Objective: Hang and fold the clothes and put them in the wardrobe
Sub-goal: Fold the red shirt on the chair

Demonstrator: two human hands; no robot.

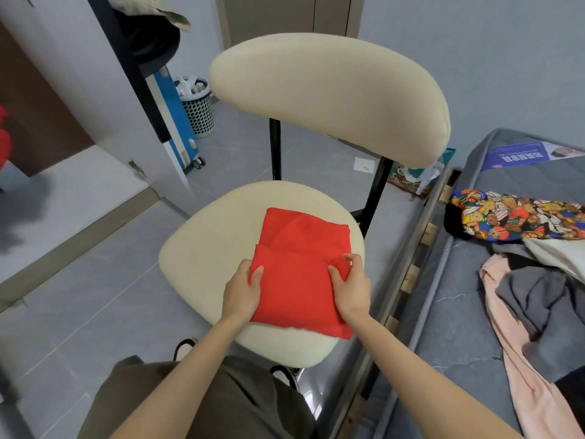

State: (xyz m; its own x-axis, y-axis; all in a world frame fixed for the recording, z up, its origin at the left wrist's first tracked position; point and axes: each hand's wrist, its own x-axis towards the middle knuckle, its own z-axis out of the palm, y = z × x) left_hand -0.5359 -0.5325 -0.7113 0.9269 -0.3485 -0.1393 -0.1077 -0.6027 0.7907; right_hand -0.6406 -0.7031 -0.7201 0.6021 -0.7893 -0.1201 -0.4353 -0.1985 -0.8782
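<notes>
At the bottom edge the person's lap in drab trousers is cut off, and two bare forearms reach forward. The left hand (242, 293) grips the left edge of the red garment (297, 239), thumb on top, its fingers tucked under the cloth and hidden. The right hand (351, 286) pinches a small fold at the right edge between thumb and curled fingers. Folded into a soft, thick rectangle, the garment lies on the rounded cream seat (202, 248) of a chair; what kind of garment it is cannot be told. To the right, cut off by the frame, a grey quilted mattress (459, 327) carries a loose heap: pink cloth (519, 359), grey cloth (531, 296), a bear-print piece (519, 217). Beyond, the curved padded backrest (332, 96) stands on black posts over grey floor tiles (79, 296), with a blue suitcase (177, 122) and a perforated bin (199, 110) by the pale wall.
</notes>
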